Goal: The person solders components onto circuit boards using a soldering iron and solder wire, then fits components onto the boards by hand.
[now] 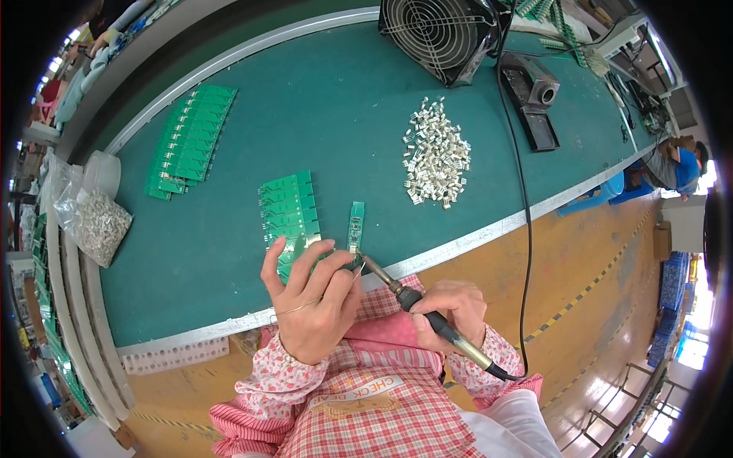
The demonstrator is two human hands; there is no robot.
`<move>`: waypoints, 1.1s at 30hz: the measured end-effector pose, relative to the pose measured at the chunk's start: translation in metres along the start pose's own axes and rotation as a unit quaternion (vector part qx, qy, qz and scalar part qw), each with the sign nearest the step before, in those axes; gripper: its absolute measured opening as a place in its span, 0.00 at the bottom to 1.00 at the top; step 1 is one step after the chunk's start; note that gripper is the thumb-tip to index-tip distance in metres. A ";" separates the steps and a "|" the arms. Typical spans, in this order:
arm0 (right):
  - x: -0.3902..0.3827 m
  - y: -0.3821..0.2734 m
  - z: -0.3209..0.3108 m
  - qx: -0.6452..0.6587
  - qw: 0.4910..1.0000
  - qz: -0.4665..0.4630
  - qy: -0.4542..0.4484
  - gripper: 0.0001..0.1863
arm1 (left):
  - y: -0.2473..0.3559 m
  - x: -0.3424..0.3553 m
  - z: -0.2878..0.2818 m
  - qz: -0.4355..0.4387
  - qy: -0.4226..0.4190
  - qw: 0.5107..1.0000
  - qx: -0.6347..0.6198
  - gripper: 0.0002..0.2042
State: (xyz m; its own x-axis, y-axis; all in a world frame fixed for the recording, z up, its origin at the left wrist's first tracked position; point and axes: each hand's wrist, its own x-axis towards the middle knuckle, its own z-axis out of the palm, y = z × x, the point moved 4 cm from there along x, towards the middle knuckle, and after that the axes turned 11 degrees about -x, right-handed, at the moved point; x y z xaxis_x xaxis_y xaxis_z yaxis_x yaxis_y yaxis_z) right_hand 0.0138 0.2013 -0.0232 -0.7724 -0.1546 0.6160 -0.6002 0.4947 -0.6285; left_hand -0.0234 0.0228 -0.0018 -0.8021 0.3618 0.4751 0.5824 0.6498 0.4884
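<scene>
My right hand is closed around the dark handle of a soldering iron. The iron's metal tip meets the near end of a narrow green circuit board, where a small pale part sits. My left hand is beside that end, thumb and forefinger pinched on a thin solder wire; more of the wire crosses the palm side. Its other fingers spread over a green circuit board panel lying to the left, covering the panel's near part.
A heap of small white connectors lies right of centre. Overlapping green panels rest at the far left, with a bag of small parts near the left edge. Behind are a fan and an iron stand. A black cord crosses the right side.
</scene>
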 end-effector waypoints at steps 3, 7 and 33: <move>0.001 -0.001 0.000 0.000 1.000 -0.010 -0.001 0.10 | -0.001 -0.001 -0.001 0.001 -0.002 1.000 -0.005 0.12; 0.003 0.001 -0.003 0.007 1.000 -0.008 -0.015 0.09 | 0.000 0.000 -0.002 -0.001 -0.011 1.000 -0.010 0.11; -0.021 0.007 -0.005 0.034 0.982 0.166 0.081 0.17 | -0.007 0.011 -0.002 -0.045 -0.011 0.999 0.010 0.14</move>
State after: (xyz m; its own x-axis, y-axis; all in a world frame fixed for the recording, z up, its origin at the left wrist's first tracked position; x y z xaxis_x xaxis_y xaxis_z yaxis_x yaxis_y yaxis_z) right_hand 0.0263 0.2121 -0.0384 -0.8881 0.1474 0.4353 -0.3370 0.4350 -0.8350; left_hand -0.0360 0.0209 0.0021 -0.8536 0.3166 0.4137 0.5059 0.6929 0.5137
